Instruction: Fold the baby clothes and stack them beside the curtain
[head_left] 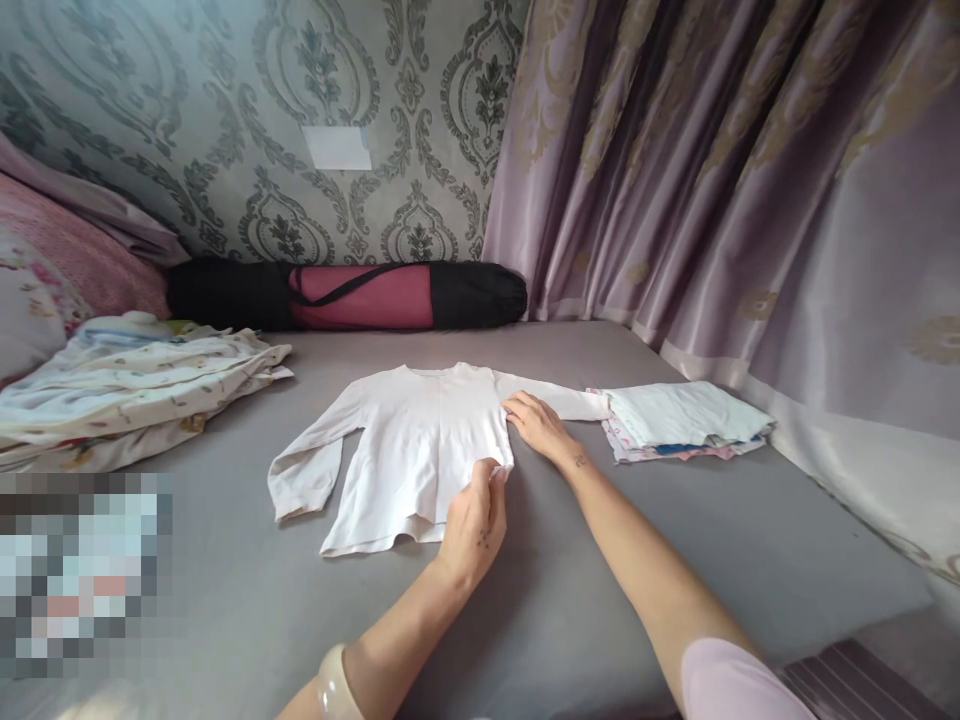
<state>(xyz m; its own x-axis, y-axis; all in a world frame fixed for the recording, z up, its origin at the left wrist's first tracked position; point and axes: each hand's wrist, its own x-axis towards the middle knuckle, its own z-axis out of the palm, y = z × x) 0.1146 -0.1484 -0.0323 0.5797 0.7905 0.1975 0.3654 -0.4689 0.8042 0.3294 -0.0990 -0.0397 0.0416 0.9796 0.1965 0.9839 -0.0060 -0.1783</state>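
A small white long-sleeved shirt (pixel 420 430) lies spread on the grey sheet, its neckline toward the wall. Its left-hand sleeve is bent downward, while the other stretches right to a folded stack. My left hand (pixel 478 515) pinches the shirt's lower right corner, which is slightly lifted. At the shirt's right side, below the armpit, my right hand (pixel 536 422) has its fingertips closed on the fabric edge. The bottom hem ripples beside my left hand.
Folded clothes (pixel 686 415) are stacked at the right, near the curtain (pixel 675 180). A black and maroon roll bag (pixel 360 297) lies along the wall. Rumpled patterned cloths (pixel 142 385) are at the left, and a blurred patch covers the lower left.
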